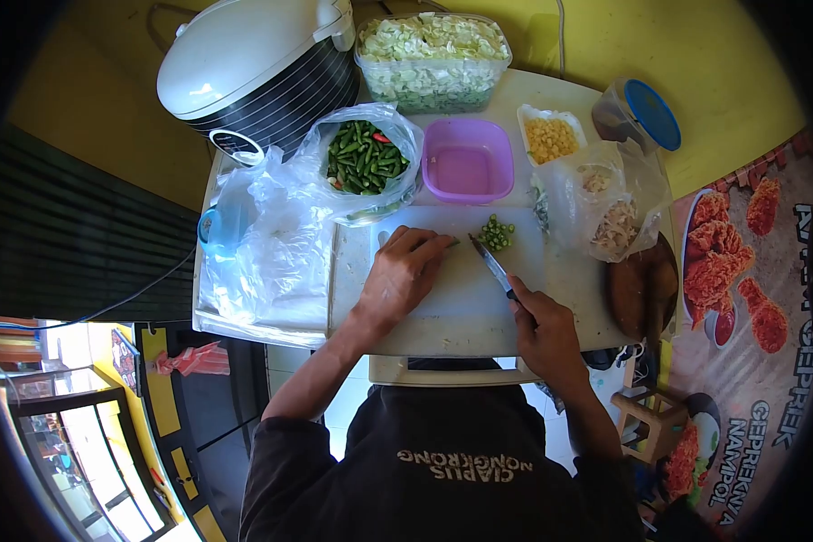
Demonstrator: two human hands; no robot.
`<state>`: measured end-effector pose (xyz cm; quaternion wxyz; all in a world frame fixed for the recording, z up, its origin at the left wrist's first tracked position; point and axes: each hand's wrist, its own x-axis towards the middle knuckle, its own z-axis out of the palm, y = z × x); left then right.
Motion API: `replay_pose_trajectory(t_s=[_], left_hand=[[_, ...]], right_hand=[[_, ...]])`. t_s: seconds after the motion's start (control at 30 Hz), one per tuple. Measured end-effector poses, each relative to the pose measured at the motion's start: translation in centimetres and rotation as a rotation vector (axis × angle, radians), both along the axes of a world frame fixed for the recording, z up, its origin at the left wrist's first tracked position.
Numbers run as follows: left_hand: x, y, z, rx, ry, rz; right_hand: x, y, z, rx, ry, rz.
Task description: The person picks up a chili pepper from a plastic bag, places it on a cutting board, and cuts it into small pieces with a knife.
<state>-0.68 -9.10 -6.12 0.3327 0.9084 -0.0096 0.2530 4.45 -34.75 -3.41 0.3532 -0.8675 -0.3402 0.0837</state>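
Note:
My right hand (pixel 544 325) is closed round the dark handle of a knife (pixel 490 262), its blade slanting up and left over the white cutting board (pixel 461 294). Beside the blade tip lies a small heap of chopped green chilies (pixel 497 237). On the board's left part my left hand (pixel 409 266) has its fingers pressed together. A small green chili (pixel 453 242) pokes out at those fingertips, mostly hidden by them. Behind the board stand an open plastic bag of whole green chilies (pixel 366 161) with a red one among them, and a purple tub (pixel 468 163).
A rice cooker (pixel 262 68) and a container of chopped cabbage (pixel 434 68) stand at the back. Clear plastic bags (pixel 271 244) lie left. Yellow corn kernels (pixel 551 137), a bag of shredded pale food (pixel 614 221), a blue-lidded jar (pixel 637 113) and a brown round board (pixel 641 289) are right.

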Motion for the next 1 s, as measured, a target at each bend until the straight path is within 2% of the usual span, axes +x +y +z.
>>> replay_pose_trajectory(t_s=[0.23, 1.0], left_hand=[[0.1, 0.3, 0.1, 0.019, 0.02, -0.025], [0.4, -0.1, -0.3, 0.018, 0.025, 0.022]], right_hand=[[-0.7, 1.1, -0.2, -0.013, -0.17, 0.019], [-1.0, 2.5, -0.9, -0.144, -0.222, 0.097]])
